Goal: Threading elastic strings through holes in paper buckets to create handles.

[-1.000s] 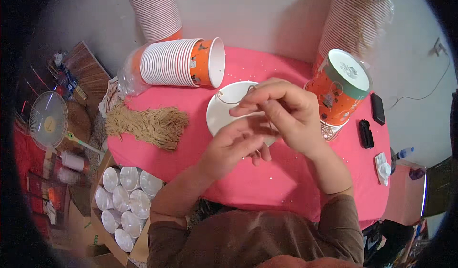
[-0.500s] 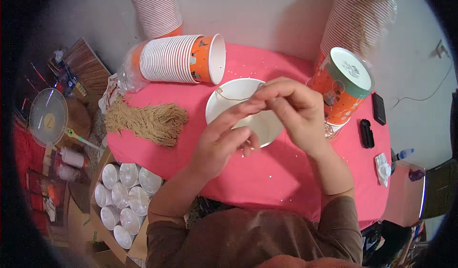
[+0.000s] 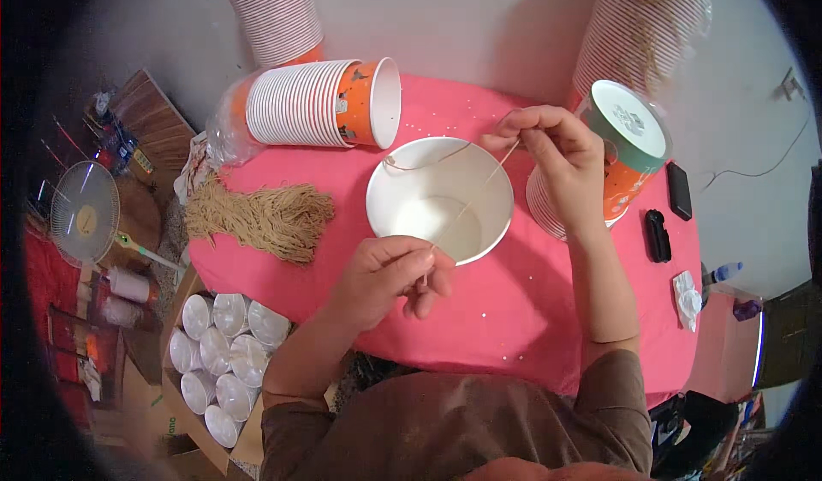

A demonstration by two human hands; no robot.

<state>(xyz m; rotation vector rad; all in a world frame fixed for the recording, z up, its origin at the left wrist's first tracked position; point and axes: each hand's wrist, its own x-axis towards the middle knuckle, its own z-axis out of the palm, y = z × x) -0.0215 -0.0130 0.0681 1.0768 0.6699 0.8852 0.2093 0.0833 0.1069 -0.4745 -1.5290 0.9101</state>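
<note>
At left, clear cups (image 3: 214, 350) packed in cardboard box (image 3: 247, 444). Then tan string bundle (image 3: 261, 221) sprawled on pink tabletop (image 3: 522, 314), stack of orange-and-white tubs (image 3: 300, 104) lying on its side just behind. Now left hand (image 3: 385, 277), grip pinching lower end of thin string (image 3: 497, 170)! String runs slantwise above open white tub (image 3: 392, 200); right hand (image 3: 556, 151), grip pinching upper end. Farther right, upturned orange tub (image 3: 629, 138), black case (image 3: 658, 237).
</note>
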